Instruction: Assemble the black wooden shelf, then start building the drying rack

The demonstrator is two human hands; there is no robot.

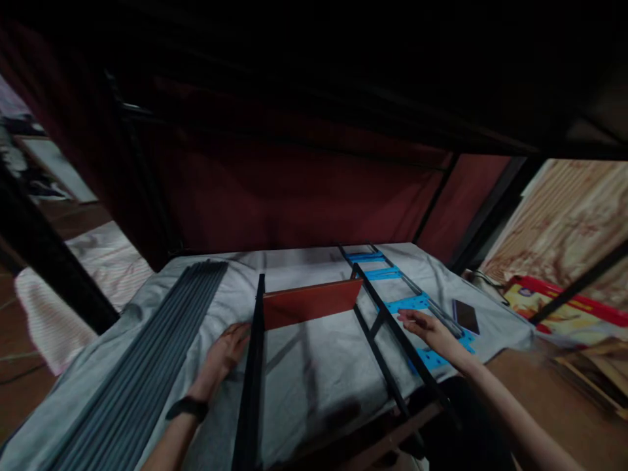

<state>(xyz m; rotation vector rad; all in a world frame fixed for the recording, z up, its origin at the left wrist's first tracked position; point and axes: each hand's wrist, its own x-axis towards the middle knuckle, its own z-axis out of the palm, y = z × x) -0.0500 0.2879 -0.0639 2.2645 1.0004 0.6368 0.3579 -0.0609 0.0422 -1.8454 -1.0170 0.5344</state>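
A black metal frame (250, 392) with a reddish-brown panel (309, 303) across its far end stands between my hands on the pale sheet. My left hand (231, 347), with a dark band on the wrist, lies beside the frame's left rail. Its fingers are stretched out and hold nothing; whether they touch the rail I cannot tell. Just right of the frame's right rail, my right hand (428, 328) hovers with fingers apart, nothing held. Below and beyond it lies a dark-railed piece with blue perforated crosspieces (407, 303). A brown crosspiece (397, 435) spans the frame's near end.
Several long grey tubes (152, 353) lie side by side at left. A phone (466, 316) rests on the pale sheet (299, 261) at right. Dark posts (436, 196) and red cloth (294, 196) enclose the back. A red-and-yellow package (554, 304) and cardboard (598, 369) sit far right.
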